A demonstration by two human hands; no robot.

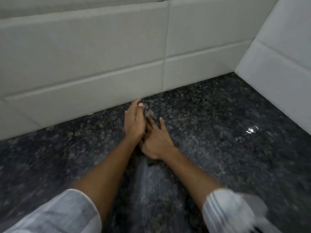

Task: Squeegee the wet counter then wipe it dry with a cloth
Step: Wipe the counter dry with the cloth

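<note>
Both hands lie together on the dark speckled granite worktop (218, 148), near the back wall of pale rectangular glazed tiles (84, 64). The left hand (133, 121) stands on its edge, with its fingers (136, 103) straight and held together, pointing to the wall. The right hand (155, 140) lies flat beside it and touches it, with its fingers (162, 123) spread open on the stone. Neither hand closes around anything. Between the fingertips there is a small grey blurred patch (149, 113); I cannot tell what it is. The stone is polished and shiny, and a wet film with a bright reflection (250, 130) lies on it at the right side, close to the white tiled side wall (277, 56). Both forearms come out of rolled-up sleeves of light striped fabric (55, 214). The right sleeve is blurred.
</note>
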